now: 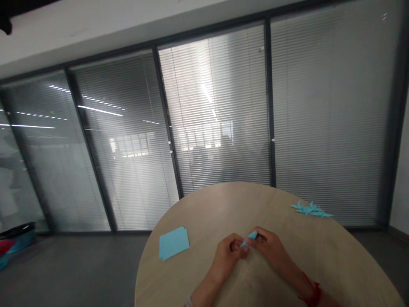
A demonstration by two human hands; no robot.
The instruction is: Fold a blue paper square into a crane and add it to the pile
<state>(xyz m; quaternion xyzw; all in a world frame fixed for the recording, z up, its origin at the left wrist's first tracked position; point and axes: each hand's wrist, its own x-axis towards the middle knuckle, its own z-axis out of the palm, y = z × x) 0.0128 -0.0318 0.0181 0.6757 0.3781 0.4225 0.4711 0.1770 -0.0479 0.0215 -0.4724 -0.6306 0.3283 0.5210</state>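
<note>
Between my two hands is a small piece of folded blue paper (252, 235), pinched from both sides just above the table. My left hand (230, 252) has its fingers closed on the paper's lower left end. On the other side, the thumb and fingers of my right hand (267, 246) grip its upper right part. The fingers hide much of the paper, so its full shape cannot be made out. A red band circles my right wrist.
The round wooden table (236, 200) carries a stack of blue paper sheets (174, 243) at the left and a pile of folded blue paper pieces (310, 209) at the far right. Glass partitions with blinds (217, 111) stand behind. Bins (24, 238) sit on the floor at left.
</note>
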